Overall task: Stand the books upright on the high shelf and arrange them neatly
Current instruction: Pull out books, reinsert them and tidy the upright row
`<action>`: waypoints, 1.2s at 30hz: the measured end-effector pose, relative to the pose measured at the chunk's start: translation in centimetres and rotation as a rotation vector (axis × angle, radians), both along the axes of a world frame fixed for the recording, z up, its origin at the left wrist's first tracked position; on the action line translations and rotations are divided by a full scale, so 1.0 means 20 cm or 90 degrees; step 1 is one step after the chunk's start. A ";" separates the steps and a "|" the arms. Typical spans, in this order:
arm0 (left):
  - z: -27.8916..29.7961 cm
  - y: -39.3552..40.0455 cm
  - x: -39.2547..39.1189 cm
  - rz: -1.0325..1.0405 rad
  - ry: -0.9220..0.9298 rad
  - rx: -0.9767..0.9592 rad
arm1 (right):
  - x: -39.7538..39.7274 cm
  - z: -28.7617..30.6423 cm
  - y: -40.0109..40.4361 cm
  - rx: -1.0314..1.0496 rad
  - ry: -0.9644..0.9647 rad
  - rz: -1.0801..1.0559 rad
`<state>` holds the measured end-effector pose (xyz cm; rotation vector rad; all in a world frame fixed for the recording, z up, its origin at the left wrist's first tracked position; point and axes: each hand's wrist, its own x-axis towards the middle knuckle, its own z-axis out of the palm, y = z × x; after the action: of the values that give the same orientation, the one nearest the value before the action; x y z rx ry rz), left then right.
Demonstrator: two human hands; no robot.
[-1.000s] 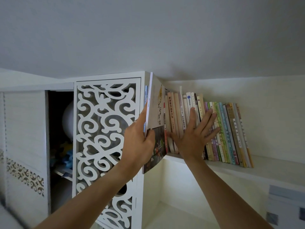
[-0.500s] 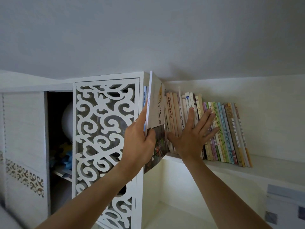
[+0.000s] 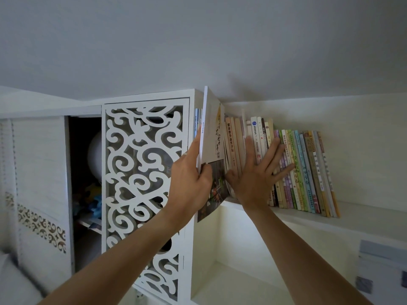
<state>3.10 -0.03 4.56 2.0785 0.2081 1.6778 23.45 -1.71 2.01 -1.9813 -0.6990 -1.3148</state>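
At the left end of the high white shelf, close under the ceiling, a tall thin book with a pale cover, dark brush lettering and a dark photograph on its lower part stands nearly upright, its top tipped slightly left and its bottom corner hanging out past the shelf's front edge. The left hand pinches this book at its spine, thumb curled over the front cover and fingers running up behind the back. Just left of it, a few thin blue-and-white spines stand against the cabinet wall.

To the right of the tall book, a row of paperback books with tan, cream, pink, green and blue spines fills the shelf's left half, all leaning to the left, the rightmost ones most steeply. The right hand lies flat against the spines of this row, fingers spread wide and straight, thumb pointing towards the tall book; it holds nothing. A narrow gap shows between the tall book and the first tan spine.

Left of the shelf stands a white cabinet with a fretwork scroll-pattern door; beside the door an open dark compartment shows a pale round object and some blue and yellow items, too dim to identify. Below the shelf is a cream-coloured recess.
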 end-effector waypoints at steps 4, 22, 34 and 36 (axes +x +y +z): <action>0.00 0.01 0.01 0.006 0.000 0.000 | -0.02 0.00 0.01 0.004 0.003 0.005; -0.01 -0.01 -0.01 0.036 -0.024 0.021 | 0.02 0.00 -0.04 0.025 0.011 0.037; -0.02 -0.12 0.07 0.081 -0.037 0.038 | 0.07 -0.01 -0.09 0.050 0.007 0.026; -0.02 -0.12 0.07 0.090 -0.040 0.035 | 0.07 -0.01 -0.10 0.052 0.008 0.029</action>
<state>4.57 -2.48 4.15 2.0901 0.2975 1.8489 24.86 -3.63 1.83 -1.8966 -0.6697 -1.2835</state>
